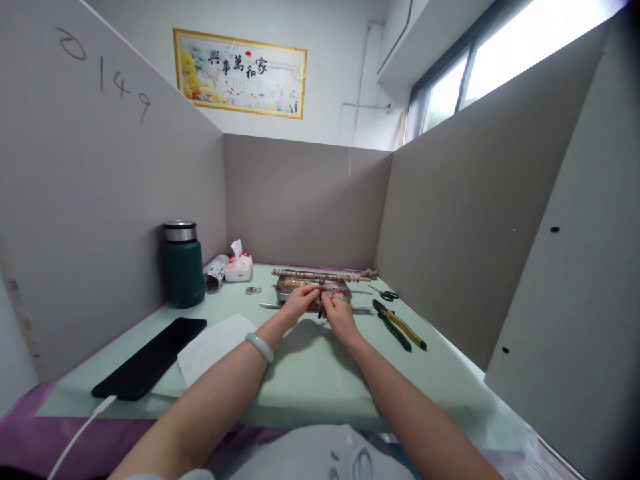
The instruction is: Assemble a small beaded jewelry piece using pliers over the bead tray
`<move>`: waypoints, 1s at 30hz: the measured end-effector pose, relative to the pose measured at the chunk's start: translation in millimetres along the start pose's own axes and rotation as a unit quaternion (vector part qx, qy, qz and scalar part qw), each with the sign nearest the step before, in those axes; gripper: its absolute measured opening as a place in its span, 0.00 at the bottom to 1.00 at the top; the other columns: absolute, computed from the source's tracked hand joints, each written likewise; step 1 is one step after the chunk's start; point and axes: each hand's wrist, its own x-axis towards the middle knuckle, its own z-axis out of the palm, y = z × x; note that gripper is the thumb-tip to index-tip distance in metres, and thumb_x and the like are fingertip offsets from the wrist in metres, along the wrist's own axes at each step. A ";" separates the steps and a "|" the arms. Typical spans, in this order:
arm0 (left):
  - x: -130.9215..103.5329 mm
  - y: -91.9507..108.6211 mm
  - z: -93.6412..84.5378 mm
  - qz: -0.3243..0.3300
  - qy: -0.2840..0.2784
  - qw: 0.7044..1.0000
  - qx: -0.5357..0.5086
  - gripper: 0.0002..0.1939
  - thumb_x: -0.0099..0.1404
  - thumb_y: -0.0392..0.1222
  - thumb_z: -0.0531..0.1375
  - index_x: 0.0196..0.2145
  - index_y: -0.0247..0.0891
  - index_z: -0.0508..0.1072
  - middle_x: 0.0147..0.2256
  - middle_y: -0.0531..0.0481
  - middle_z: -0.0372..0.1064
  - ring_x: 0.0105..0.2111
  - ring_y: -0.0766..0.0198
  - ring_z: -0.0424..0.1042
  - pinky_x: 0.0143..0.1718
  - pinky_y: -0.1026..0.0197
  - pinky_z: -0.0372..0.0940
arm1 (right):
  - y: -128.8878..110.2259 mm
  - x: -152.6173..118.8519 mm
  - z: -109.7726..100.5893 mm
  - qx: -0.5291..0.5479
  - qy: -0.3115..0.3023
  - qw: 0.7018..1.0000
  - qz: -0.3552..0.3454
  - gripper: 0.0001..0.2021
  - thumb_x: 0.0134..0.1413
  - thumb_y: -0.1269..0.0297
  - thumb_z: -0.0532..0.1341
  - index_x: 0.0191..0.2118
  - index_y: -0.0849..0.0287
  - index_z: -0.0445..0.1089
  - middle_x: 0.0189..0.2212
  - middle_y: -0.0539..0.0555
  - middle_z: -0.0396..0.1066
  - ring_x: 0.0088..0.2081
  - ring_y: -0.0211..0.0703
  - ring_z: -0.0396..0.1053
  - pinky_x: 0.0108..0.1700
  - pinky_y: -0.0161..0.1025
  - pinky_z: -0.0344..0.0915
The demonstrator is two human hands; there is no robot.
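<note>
My left hand (302, 300) and my right hand (338, 313) meet over the middle of the table, in front of a shallow metal tray (281, 295). Both hands are closed, fingertips pinched together around a small, thin dark item (321, 312) whose kind I cannot make out. Small gold, white and red pieces lie in the tray, partly hidden behind my fingers. Along the tray's back edge rests a rod wrapped with beads or rings (310, 275). A thin metal rod (363, 311) lies crosswise by my hands.
Pliers (399, 325) and black scissors (387, 295) lie at right. On the left are a green flask (183, 267), a tissue pack (239, 268), small rings (253, 290), a plugged-in phone (150, 359) and white paper (215, 345). Grey partitions (305, 200) enclose the table.
</note>
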 end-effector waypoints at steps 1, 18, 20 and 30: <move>0.5 0.0 -0.3 0.004 0.009 1.000 -0.002 0.21 0.53 0.47 0.62 0.41 0.29 0.73 0.19 0.56 0.60 0.20 0.72 0.59 0.24 0.66 0.57 | 0.3 0.5 -1.7 -0.030 0.044 0.998 -0.015 0.23 0.57 0.49 0.48 0.22 0.59 0.68 0.21 0.53 0.68 0.26 0.40 0.65 0.32 0.35 0.58; 0.8 1.8 -1.1 0.012 0.032 0.999 -0.015 0.25 0.53 0.42 0.60 0.48 0.34 0.62 0.15 0.63 0.55 0.13 0.76 0.51 0.18 0.68 0.54 | 11.7 7.5 1.5 -0.041 0.000 0.998 0.051 0.18 0.56 0.55 0.48 0.23 0.58 0.65 0.18 0.52 0.66 0.23 0.40 0.64 0.27 0.36 0.57; -0.2 2.4 -0.8 0.007 0.032 0.999 -0.003 0.27 0.53 0.43 0.60 0.50 0.32 0.61 0.14 0.63 0.55 0.13 0.75 0.52 0.18 0.68 0.52 | 10.3 7.3 1.7 0.003 -0.022 0.997 0.073 0.16 0.55 0.55 0.50 0.23 0.58 0.65 0.18 0.52 0.66 0.21 0.38 0.62 0.24 0.35 0.56; 0.5 -1.4 -3.0 -0.038 0.006 0.999 -0.037 0.24 0.51 0.43 0.64 0.44 0.30 0.66 0.21 0.57 0.63 0.18 0.73 0.61 0.22 0.66 0.58 | 13.9 7.5 7.8 0.102 -0.088 0.988 0.074 0.12 0.51 0.56 0.52 0.27 0.59 0.64 0.22 0.51 0.66 0.18 0.35 0.61 0.17 0.32 0.56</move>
